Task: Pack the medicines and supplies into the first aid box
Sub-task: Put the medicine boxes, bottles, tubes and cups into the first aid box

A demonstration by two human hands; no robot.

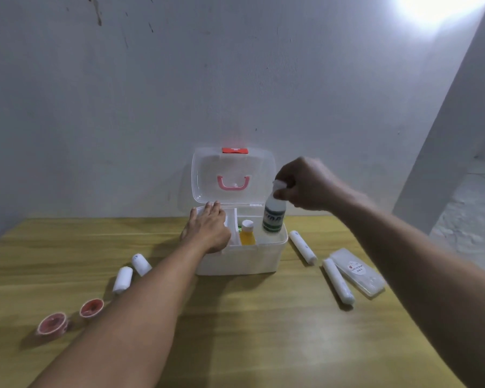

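Observation:
The white first aid box (241,260) stands open at the table's far middle, its clear lid (233,163) with a pink handle raised against the wall. Inside stands a small yellow bottle (247,233). My right hand (303,183) grips the cap of a white bottle with a green label (274,218), held upright over the box's right compartment. My left hand (207,228) lies flat on the box's left rim, fingers spread. Two white bandage rolls (122,280) and two pink tape rolls (91,308) lie left of the box.
Right of the box lie two long white wrapped rolls (303,247) and a flat clear plastic case (357,271). The wooden table (249,331) ends at a grey wall behind the box. A bright lamp glares at the top right.

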